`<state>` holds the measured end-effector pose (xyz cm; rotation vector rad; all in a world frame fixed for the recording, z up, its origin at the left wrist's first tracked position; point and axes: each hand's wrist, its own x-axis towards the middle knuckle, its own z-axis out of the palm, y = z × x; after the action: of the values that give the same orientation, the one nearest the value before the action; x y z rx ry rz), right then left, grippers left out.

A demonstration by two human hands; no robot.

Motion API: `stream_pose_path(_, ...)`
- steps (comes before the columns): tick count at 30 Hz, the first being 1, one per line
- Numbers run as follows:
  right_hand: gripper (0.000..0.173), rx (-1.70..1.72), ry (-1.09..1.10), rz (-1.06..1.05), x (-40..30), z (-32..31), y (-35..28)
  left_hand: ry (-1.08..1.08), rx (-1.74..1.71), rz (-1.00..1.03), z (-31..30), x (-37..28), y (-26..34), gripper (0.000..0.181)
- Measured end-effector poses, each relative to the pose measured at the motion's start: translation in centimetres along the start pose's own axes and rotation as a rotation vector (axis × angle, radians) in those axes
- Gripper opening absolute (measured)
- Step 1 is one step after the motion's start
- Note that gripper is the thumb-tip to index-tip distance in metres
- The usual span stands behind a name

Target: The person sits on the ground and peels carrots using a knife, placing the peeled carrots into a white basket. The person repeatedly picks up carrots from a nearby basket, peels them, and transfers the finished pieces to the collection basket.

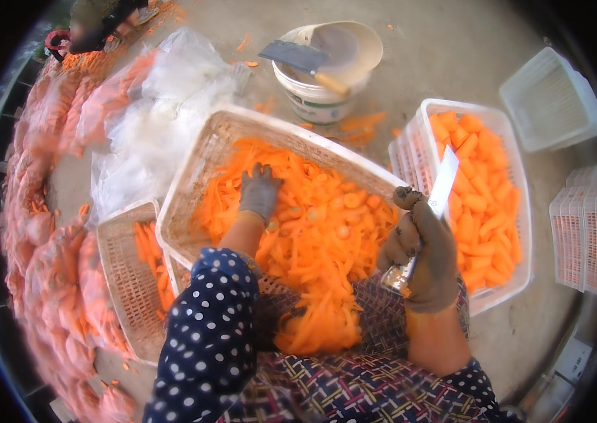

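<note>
My left hand, in a grey glove, lies palm down with its fingers a little apart on a heap of carrot peelings. The peelings are in a large white plastic crate, with cut carrot tops among them. More peelings spill over the near rim onto my patterned apron. In a soiled glove, my right hand grips a metal hand tool. The tool's flat, pale end points up and away; a shiny metal part shows below my fingers. Whether it is a peeler or a knife is unclear.
Peeled carrot pieces fill a white crate at right. A cleaver lies across a bucket beyond. Bagged carrots, plastic sheeting and a smaller crate are at left. Another person is far left.
</note>
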<state>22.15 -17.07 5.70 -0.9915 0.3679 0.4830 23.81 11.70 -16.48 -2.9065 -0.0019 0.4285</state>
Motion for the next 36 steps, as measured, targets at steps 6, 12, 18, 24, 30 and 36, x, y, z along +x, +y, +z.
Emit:
stream_pose_path(6,0.033,0.047,-0.029,0.060,1.4,0.4,0.3,-0.048,-0.161,-0.025,5.9,4.0,-2.2,0.026)
stream_pose_path(12,0.028,0.005,-0.046,0.014,1.5,1.2,0.7,-0.406,-1.405,-0.242,-7.8,-5.4,-1.0,0.038)
stream_pose_path(18,0.034,0.007,-0.208,-0.043,-0.3,1.5,2.4,-0.365,-2.845,0.276,-14.0,-18.2,4.7,0.050)
stream_pose_path(24,0.036,0.007,-0.382,-0.241,-6.4,3.8,5.5,-0.344,-3.129,0.167,-12.3,-21.1,9.1,0.059)
stream_pose_path(30,0.032,-0.208,-0.320,-0.339,-5.2,4.9,6.8,-0.030,-2.065,-0.385,-19.1,-28.0,11.7,0.048)
stream_pose_path(36,0.036,-0.104,-0.065,-0.373,-3.3,2.7,4.2,-0.058,-2.485,-0.453,-16.6,-28.4,10.8,0.061)
